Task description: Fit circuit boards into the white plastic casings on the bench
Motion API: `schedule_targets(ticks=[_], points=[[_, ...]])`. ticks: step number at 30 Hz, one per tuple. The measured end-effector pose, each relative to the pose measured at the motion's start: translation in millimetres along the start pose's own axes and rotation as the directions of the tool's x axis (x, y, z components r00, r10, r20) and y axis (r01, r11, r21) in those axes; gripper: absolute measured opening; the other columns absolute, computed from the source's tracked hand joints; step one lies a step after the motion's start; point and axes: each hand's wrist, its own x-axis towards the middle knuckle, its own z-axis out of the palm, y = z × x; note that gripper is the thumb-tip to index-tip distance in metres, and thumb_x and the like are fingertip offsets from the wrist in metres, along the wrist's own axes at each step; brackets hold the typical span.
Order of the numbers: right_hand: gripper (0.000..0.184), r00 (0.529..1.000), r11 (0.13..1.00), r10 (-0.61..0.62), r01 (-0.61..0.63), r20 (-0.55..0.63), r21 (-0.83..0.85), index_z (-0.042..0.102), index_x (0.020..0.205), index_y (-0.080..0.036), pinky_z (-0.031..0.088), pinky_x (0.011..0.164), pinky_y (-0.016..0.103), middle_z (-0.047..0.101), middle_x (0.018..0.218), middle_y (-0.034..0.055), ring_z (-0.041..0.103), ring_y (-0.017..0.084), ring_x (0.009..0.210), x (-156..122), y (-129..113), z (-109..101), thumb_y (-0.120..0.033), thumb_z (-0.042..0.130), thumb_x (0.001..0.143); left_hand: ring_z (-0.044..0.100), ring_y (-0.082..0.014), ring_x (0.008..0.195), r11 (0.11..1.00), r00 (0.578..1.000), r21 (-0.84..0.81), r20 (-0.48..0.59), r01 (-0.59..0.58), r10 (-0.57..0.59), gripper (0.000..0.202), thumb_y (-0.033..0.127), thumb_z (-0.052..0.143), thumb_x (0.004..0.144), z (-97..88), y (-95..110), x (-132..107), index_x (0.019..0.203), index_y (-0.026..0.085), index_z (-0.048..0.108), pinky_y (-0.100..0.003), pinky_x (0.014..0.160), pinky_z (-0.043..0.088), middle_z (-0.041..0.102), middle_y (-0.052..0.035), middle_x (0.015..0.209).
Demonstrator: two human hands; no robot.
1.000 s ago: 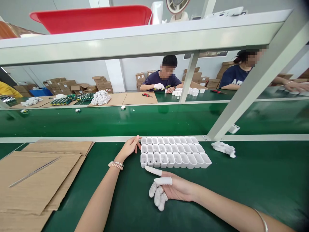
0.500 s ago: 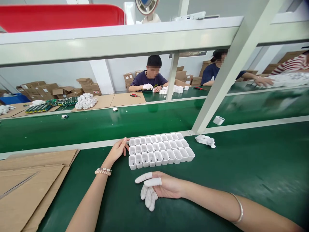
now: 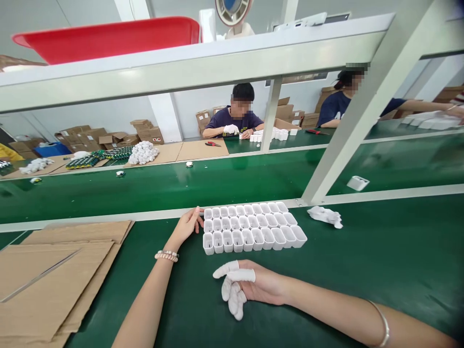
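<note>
Several small white open-topped plastic cases [image 3: 248,237] stand in three tight rows on the green tabletop. My left hand [image 3: 187,226], bare-fingered, rests at the left end of the back rows, its fingertips against the end cases and partly hidden there; it grips nothing that I can see. In front of the rows, my right hand [image 3: 241,287] is held palm inward with white finger cots on its fingers. Those fingers are loosely bent and apart, with nothing between them. A crumpled white cloth [image 3: 325,216], perhaps a glove, lies to the right of the cases.
Flat cardboard sheets [image 3: 61,285] with a thin metal strip on top lie at left. Beyond the table edge runs a green conveyor [image 3: 232,181] carrying a white case [image 3: 358,182] and small parts. A slanted post [image 3: 344,125] rises at right. Co-workers sit across the line.
The whole view has shifted, so everything appears farther right. Both hands keep the same place relative to the cases, with hardly any movement in their fingers.
</note>
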Motion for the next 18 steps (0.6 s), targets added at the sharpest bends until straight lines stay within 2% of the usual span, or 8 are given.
schedule_targets(ticks=[3, 5, 7, 8, 9, 11, 14, 18], points=[[0.037, 0.995, 0.978, -0.092, 0.086, -0.023, -0.19, 0.057, 0.114, -0.013, 0.051, 0.058, 0.031, 0.065, 0.081, 0.0074, 0.064, 0.016, 0.058, -4.7, 1.9, 3.2, -0.04, 0.058, 0.089, 0.052, -0.0109, 0.046, 1.0, 1.0, 0.002, 0.0, 0.001, -0.001, 0.062, 0.064, 0.031, 0.09, -0.2, -1.6, 1.0, 0.112, 0.012, 0.057, -0.024, 0.047, 0.036, 0.061, -0.0007, 0.066], [0.034, 0.949, 0.815, -0.314, 0.262, -0.014, -0.516, 0.058, 0.114, -0.015, 0.05, 0.062, 0.032, 0.064, 0.082, 0.0068, 0.062, 0.015, 0.062, -9.8, 2.8, 3.8, -0.038, 0.056, 0.09, 0.052, -0.011, 0.046, 1.0, 1.0, 0.004, 0.003, 0.0, 0.0, 0.062, 0.064, 0.031, 0.09, -0.6, -3.0, 1.6, 0.112, 0.013, 0.057, -0.023, 0.046, 0.036, 0.061, -0.0008, 0.066], [0.033, 0.841, 0.387, -0.521, 0.387, 0.148, -0.837, 0.059, 0.117, -0.016, 0.049, 0.073, 0.035, 0.064, 0.092, 0.0098, 0.062, 0.018, 0.078, -15.0, 3.6, 2.3, -0.034, 0.056, 0.09, 0.052, -0.011, 0.046, 1.0, 1.0, 0.006, 0.005, -0.001, 0.001, 0.062, 0.064, 0.031, 0.09, -0.8, -4.0, 2.1, 0.111, 0.013, 0.058, -0.023, 0.046, 0.036, 0.061, -0.0011, 0.066], [0.034, 0.805, 0.149, -0.536, 0.388, 0.255, -0.91, 0.058, 0.118, -0.016, 0.047, 0.078, 0.037, 0.064, 0.1, 0.0119, 0.061, 0.02, 0.086, -16.9, 3.8, 1.1, -0.033, 0.056, 0.089, 0.052, -0.011, 0.046, 1.0, 1.0, 0.006, 0.007, -0.002, 0.002, 0.061, 0.064, 0.031, 0.09, -0.9, -4.2, 2.2, 0.111, 0.014, 0.058, -0.023, 0.046, 0.036, 0.061, -0.0013, 0.067], [0.036, 0.799, -0.044, -0.497, 0.366, 0.338, -0.93, 0.058, 0.12, -0.016, 0.045, 0.081, 0.038, 0.062, 0.106, 0.0137, 0.059, 0.022, 0.093, -18.3, 4.1, -0.2, -0.034, 0.056, 0.088, 0.052, -0.0109, 0.046, 1.0, 1.0, 0.005, 0.008, -0.002, 0.002, 0.061, 0.064, 0.031, 0.09, -0.9, -4.4, 2.3, 0.11, 0.014, 0.059, -0.023, 0.046, 0.036, 0.061, -0.0015, 0.067], [0.038, 0.849, -0.262, -0.36, 0.307, 0.388, -0.915, 0.057, 0.121, -0.016, 0.043, 0.083, 0.04, 0.059, 0.114, 0.0153, 0.056, 0.025, 0.1, -19.1, 4.5, -2.1, -0.038, 0.053, 0.09, 0.051, -0.0107, 0.045, 1.0, 1.0, 0.003, 0.012, 0.0, 0.0, 0.061, 0.065, 0.031, 0.09, -0.8, -4.9, 2.6, 0.109, 0.014, 0.059, -0.023, 0.046, 0.036, 0.062, -0.0019, 0.067], [0.037, 0.911, -0.356, -0.229, 0.249, 0.342, -0.901, 0.057, 0.12, -0.015, 0.04, 0.086, 0.041, 0.059, 0.114, 0.0148, 0.052, 0.027, 0.106, -17.5, 4.9, -3.0, -0.039, 0.047, 0.094, 0.051, -0.0107, 0.045, 1.0, 1.0, -0.001, 0.01, 0.005, -0.005, 0.063, 0.066, 0.031, 0.09, -0.4, -6.3, 3.6, 0.109, 0.014, 0.059, -0.023, 0.045, 0.035, 0.062, -0.0022, 0.066], [0.037, 0.921, -0.355, -0.213, 0.237, 0.326, -0.904, 0.056, 0.121, -0.015, 0.038, 0.088, 0.041, 0.058, 0.116, 0.0135, 0.051, 0.026, 0.109, -16.3, 5.2, -2.7, -0.039, 0.046, 0.095, 0.051, -0.0108, 0.044, 1.0, 1.0, 0.001, 0.004, 0.011, -0.011, 0.064, 0.067, 0.031, 0.089, -0.1, -7.9, 4.5, 0.109, 0.013, 0.06, -0.023, 0.043, 0.035, 0.063, -0.0024, 0.066]])
